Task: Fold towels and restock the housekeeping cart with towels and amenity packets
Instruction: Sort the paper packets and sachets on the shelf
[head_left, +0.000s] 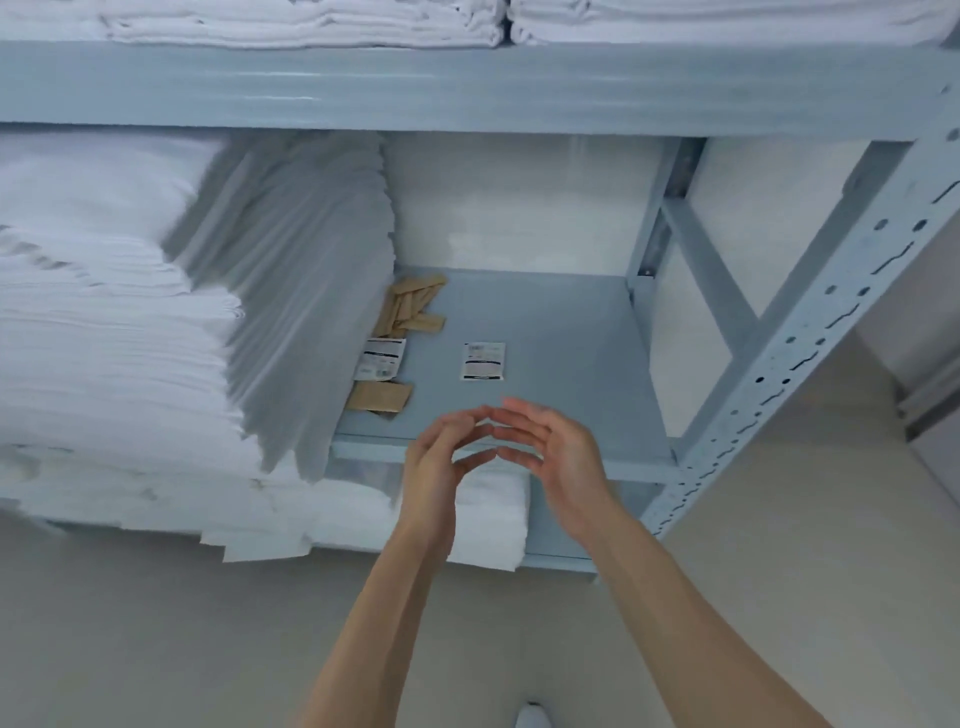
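Both hands, left (441, 457) and right (550, 452), hang loosely open, holding nothing; packets (483, 361) blurred.

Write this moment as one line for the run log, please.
left hand: open, empty | right hand: open, empty | white packet: on shelf | phase: reaching

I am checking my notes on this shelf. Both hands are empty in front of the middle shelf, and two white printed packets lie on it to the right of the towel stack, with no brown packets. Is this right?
Not quite. The head view shows brown packets on the middle shelf too, beside the towel stack and the two white printed packets. The left hand and right hand are indeed empty.
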